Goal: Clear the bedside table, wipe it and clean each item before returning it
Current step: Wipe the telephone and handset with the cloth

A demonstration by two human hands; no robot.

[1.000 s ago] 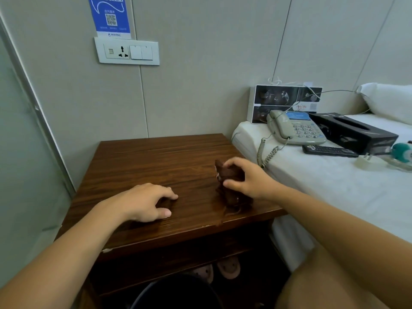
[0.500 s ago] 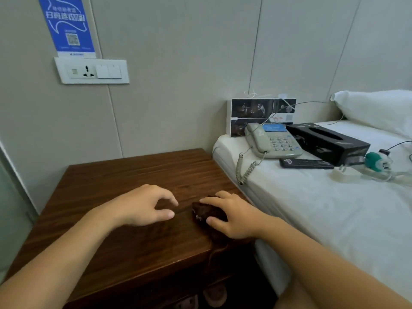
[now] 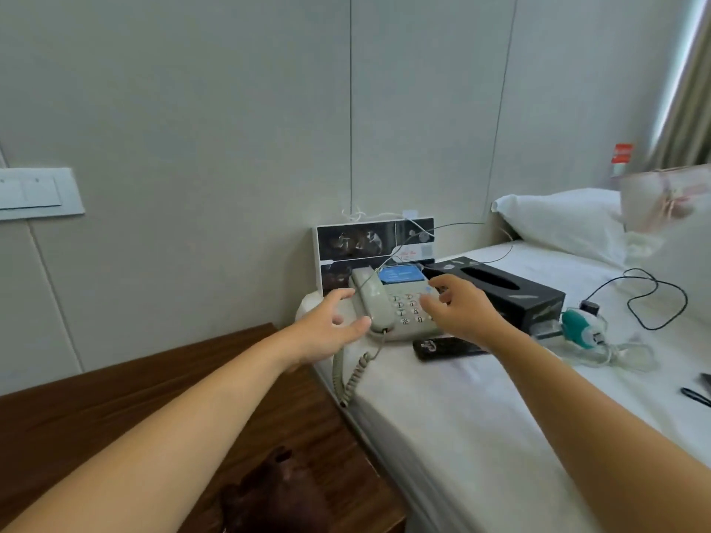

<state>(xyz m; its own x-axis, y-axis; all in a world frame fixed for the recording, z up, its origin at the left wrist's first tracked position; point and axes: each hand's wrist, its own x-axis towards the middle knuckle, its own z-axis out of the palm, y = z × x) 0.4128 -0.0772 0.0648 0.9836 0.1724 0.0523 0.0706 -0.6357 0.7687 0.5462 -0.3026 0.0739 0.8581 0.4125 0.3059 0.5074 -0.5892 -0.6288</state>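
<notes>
Filling the right half, white bed (image 3: 481,425), sheet smooth, pillow (image 3: 558,221) at its far end against the wall. Filling the lower left, dark wooden worktop (image 3: 115,398), pushed up beside the bed, bare but for a crumpled brown cloth (image 3: 277,490) near its front edge, gripped by neither hand. Standing upright against the wall at the bed's near corner, printed card (image 3: 358,240) with dark photos. Lying on the bed to the right of the telephone, black tissue box (image 3: 511,294), slot facing up. Sitting on the bed corner in front of the card, beige telephone (image 3: 388,305), handset in its cradle, coiled cord (image 3: 352,375) hanging over the mattress edge. Reaching toward the telephone's left side, left hand (image 3: 331,328), fingers spread and relaxed, thumb close to the handset, possibly just touching it, hard to tell through the blur. Hovering over the keypad, right hand (image 3: 458,309), fingers loosely extended, nothing held. Lying just in front of the telephone, black remote (image 3: 446,348), partly hidden under the right wrist. Resting near the tissue box, teal and white gadget (image 3: 581,328) with clear tubing, black cable (image 3: 646,298) looped beyond it.
</notes>
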